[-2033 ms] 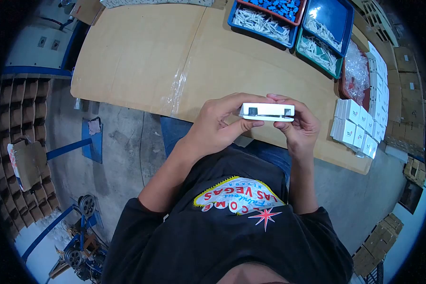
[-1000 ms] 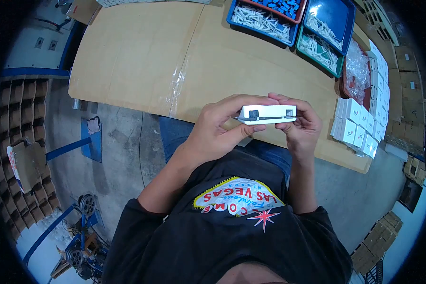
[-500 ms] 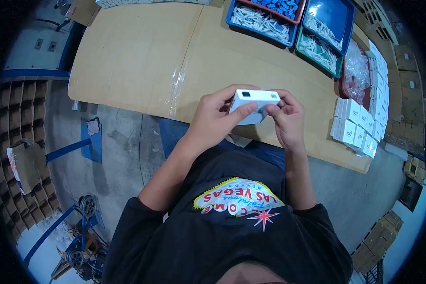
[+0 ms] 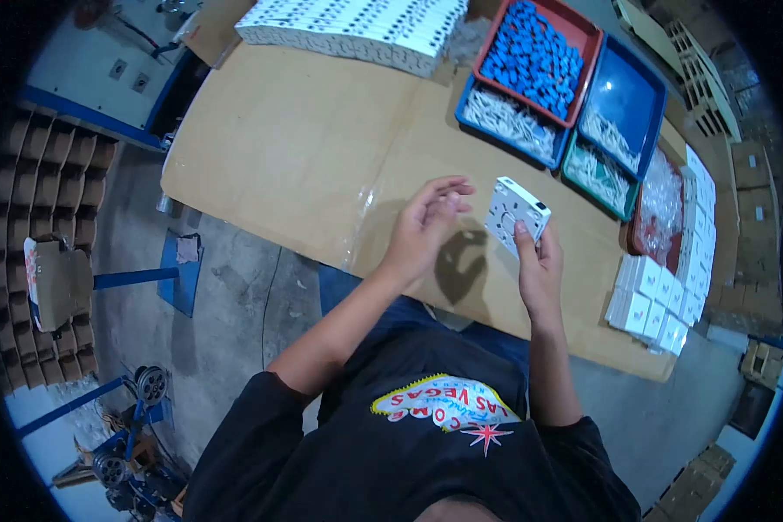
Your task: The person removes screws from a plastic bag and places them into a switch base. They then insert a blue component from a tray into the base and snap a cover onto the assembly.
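Observation:
A flat white plastic box (image 4: 510, 214) with small holes and slots on its face is tilted up above the cardboard-covered table. My right hand (image 4: 539, 261) grips its lower right edge, thumb across the face. To the left of the box, apart from it, my left hand (image 4: 431, 226) is raised with its fingers apart and nothing in them. Its shadow falls on the cardboard between both hands.
At the back lie rows of similar white units (image 4: 348, 30). A red tray of blue parts (image 4: 531, 65), a blue tray (image 4: 622, 96) and a green tray (image 4: 598, 178) with white pieces stand back right. Stacked white boxes (image 4: 648, 300) line the right edge.
Both hands held the white box half a second ago. The left hand has let go and moved left; the right hand has turned the box so its holed face shows. The view has shifted.

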Action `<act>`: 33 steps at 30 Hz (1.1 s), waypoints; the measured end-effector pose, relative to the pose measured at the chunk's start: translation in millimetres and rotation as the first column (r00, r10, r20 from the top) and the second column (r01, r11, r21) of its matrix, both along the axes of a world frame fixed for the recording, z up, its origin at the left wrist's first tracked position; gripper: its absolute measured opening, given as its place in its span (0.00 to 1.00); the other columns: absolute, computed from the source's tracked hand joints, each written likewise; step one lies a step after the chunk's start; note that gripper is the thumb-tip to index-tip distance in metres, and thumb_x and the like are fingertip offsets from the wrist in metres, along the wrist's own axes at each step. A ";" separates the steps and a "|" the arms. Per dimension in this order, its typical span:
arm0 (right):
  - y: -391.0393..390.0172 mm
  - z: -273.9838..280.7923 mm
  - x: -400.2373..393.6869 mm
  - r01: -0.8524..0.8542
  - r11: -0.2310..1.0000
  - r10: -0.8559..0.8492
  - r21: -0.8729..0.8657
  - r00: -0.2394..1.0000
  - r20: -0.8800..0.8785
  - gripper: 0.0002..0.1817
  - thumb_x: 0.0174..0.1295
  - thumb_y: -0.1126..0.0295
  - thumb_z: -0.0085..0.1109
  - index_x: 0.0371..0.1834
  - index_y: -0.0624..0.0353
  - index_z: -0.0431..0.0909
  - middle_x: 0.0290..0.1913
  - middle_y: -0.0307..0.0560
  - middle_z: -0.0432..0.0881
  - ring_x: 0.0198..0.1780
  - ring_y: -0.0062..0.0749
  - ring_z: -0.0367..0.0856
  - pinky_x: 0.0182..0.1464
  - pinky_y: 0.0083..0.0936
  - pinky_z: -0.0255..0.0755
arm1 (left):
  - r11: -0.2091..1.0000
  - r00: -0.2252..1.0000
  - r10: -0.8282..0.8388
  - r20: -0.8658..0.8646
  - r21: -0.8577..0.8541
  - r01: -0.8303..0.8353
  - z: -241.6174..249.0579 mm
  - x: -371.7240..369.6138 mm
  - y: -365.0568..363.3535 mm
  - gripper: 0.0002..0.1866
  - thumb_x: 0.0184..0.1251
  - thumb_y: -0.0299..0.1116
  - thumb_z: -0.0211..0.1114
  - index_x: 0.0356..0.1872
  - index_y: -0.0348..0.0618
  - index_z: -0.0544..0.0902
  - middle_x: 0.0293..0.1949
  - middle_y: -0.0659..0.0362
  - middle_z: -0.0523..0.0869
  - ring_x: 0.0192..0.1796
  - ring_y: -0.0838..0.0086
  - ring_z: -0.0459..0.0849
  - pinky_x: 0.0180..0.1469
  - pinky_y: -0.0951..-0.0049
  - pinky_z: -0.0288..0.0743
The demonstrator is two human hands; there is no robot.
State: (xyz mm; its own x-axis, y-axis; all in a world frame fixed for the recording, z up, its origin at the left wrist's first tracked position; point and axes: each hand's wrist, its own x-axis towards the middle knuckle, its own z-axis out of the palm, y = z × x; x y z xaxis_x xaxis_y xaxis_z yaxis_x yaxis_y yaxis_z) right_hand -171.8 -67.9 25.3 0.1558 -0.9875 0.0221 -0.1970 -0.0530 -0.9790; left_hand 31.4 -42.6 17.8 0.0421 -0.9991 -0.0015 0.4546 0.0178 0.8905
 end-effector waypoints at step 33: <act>-496.5 -39.1 362.9 0.051 0.808 -0.247 -0.586 0.934 -0.258 0.25 0.52 0.59 0.82 0.46 0.61 0.79 0.41 0.47 0.87 0.42 0.36 0.86 0.48 0.32 0.79 | 0.957 0.127 0.266 0.956 -0.246 -0.152 -84.5 83.2 -57.7 0.20 0.65 0.45 0.69 0.50 0.43 0.80 0.51 0.52 0.78 0.53 0.59 0.79 0.52 0.59 0.71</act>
State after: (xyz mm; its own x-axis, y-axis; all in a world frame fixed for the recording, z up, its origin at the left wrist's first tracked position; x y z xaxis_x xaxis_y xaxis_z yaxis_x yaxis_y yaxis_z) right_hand 191.1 -564.4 -13.8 0.1026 -0.8250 0.5557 -0.5330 -0.5173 -0.6696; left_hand 114.6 -100.2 -66.7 0.1588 -0.9450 0.2859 -0.8179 0.0362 0.5742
